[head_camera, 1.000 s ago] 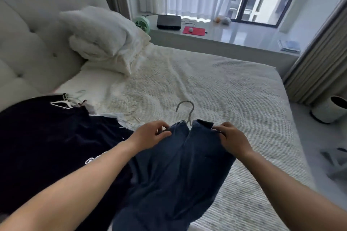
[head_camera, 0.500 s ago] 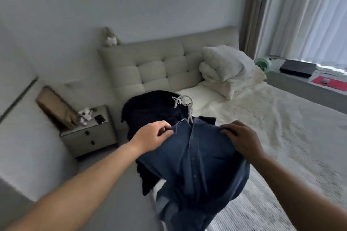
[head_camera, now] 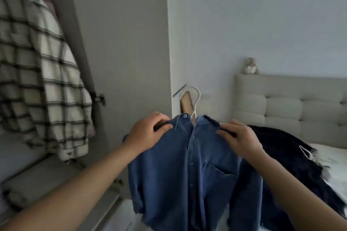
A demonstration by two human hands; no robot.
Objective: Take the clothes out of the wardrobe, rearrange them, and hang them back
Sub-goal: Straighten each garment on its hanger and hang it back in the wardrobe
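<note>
A blue denim shirt (head_camera: 189,170) hangs on a white hanger (head_camera: 196,103) in front of me, its hook sticking up above the collar. My left hand (head_camera: 148,133) grips the shirt's left shoulder and my right hand (head_camera: 238,139) grips the right shoulder. At the left, inside the open wardrobe (head_camera: 120,47), a cream and dark plaid shirt (head_camera: 43,73) hangs. A dark navy garment (head_camera: 281,152) with a white hanger (head_camera: 306,153) lies on the bed to the right.
The wardrobe's grey door panel stands just behind the denim shirt. A padded beige headboard (head_camera: 293,107) with a small plush toy (head_camera: 250,65) on top is at the right. Folded cloth lies on a wardrobe shelf (head_camera: 28,184) at the lower left.
My view has swung left from the bed to the wardrobe. The denim shirt, held by both hands, has come off the bed and now hangs in the air near the wardrobe.
</note>
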